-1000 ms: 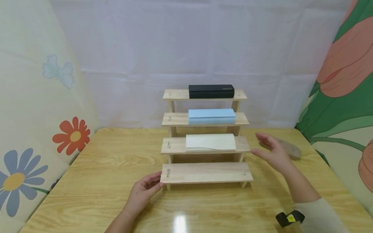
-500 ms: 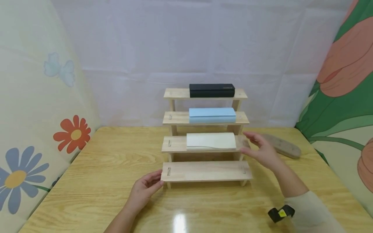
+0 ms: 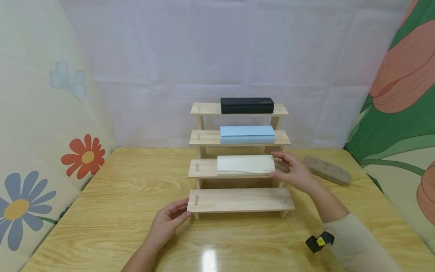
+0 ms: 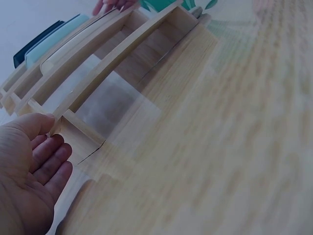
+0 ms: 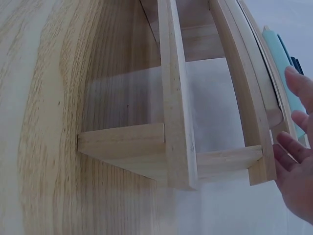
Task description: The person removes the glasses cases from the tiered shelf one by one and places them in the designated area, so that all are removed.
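Observation:
A four-tier step stand of pale wood [image 3: 238, 200] stands on the table. My left hand [image 3: 166, 221] holds the left end of its lowest shelf, thumb at the front corner and fingers along the side. A white glasses case [image 3: 245, 164] lies on the shelf above. My right hand [image 3: 297, 172] is at that case's right end, thumb toward the front and fingers toward the back. In the right wrist view, the right hand's fingers [image 5: 293, 147] are spread, close beside the case's end. A light blue glasses case [image 3: 247, 135] and a black glasses case [image 3: 247, 105] rest on the upper shelves.
A brown glasses case [image 3: 327, 170] lies on the wooden table [image 3: 142, 173] right of the stand. White cloth [image 3: 163, 49] hangs behind, with flower-printed panels [image 3: 401, 68] at both sides. A black strap [image 3: 319, 241] shows by the right sleeve.
My right hand has moved left, from near the brown case to the right end of the white case. The left hand stays at the lowest shelf. The cases have not moved on the stand.

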Demonstrator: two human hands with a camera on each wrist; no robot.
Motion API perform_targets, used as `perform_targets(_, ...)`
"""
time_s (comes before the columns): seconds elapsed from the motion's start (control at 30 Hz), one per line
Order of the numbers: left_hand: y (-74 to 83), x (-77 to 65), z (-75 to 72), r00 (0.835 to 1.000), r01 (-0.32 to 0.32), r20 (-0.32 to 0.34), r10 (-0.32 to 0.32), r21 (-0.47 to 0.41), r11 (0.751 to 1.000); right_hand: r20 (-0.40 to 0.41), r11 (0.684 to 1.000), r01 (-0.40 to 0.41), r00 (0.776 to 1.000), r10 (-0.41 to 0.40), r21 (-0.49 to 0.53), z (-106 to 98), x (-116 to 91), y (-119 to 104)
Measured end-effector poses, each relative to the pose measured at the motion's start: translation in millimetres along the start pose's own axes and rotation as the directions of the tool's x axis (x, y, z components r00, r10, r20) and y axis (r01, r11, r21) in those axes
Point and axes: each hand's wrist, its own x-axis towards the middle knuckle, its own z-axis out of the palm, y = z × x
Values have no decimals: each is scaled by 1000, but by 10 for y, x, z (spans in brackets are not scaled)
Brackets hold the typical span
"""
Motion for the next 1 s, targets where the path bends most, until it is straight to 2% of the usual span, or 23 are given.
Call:
perform_targets(0.13, 6, -5, 0, 1000, -1, -1, 1, 0, 1000, 23, 999, 0, 1000, -1, 38, 31, 35, -45)
perform_targets(0.4, 13, -9, 12, 1000, -9, -14, 9, 2, 1000, 68, 999, -4, 998, 1, 36, 75, 111, -65)
perform_targets(0.73, 20, -16, 17, 1000, -4, -15, 3, -7, 1000, 68, 992, 23, 998, -15, -121, 134, 192, -86)
perform_targets(1.0, 30, -22, 18, 1000, 1, -19, -1, -18, 1000, 75, 984, 11, 997, 2, -177, 186, 249, -121)
